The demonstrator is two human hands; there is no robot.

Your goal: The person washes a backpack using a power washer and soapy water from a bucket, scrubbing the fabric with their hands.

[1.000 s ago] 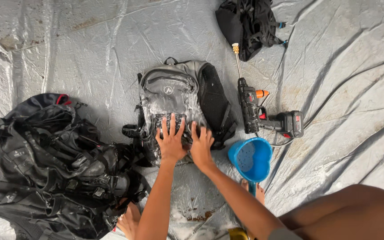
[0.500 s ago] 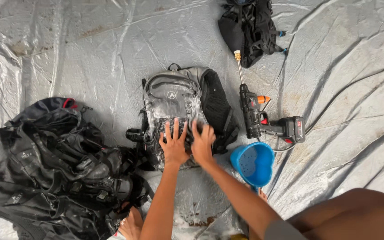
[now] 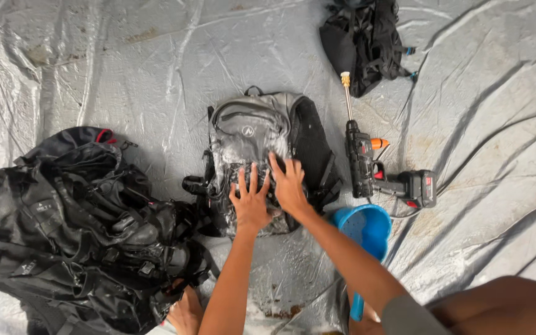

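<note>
Compared with a second ago, I see both hands sitting slightly farther up the grey backpack point(image 3: 252, 133), which lies flat at the middle of the silver tarp point(image 3: 125, 68). My left hand point(image 3: 251, 201) presses on its near end, fingers spread and released, grasping nothing; my right hand point(image 3: 290, 186) lies just beside it, palm down, equally flat. A spray gun point(image 3: 364, 155) lies right of the pack, a blue scoop point(image 3: 367, 226) near my right forearm. A heap of black bags point(image 3: 75, 229) crowds the left; another black bag point(image 3: 364, 40) lies far right.
</note>
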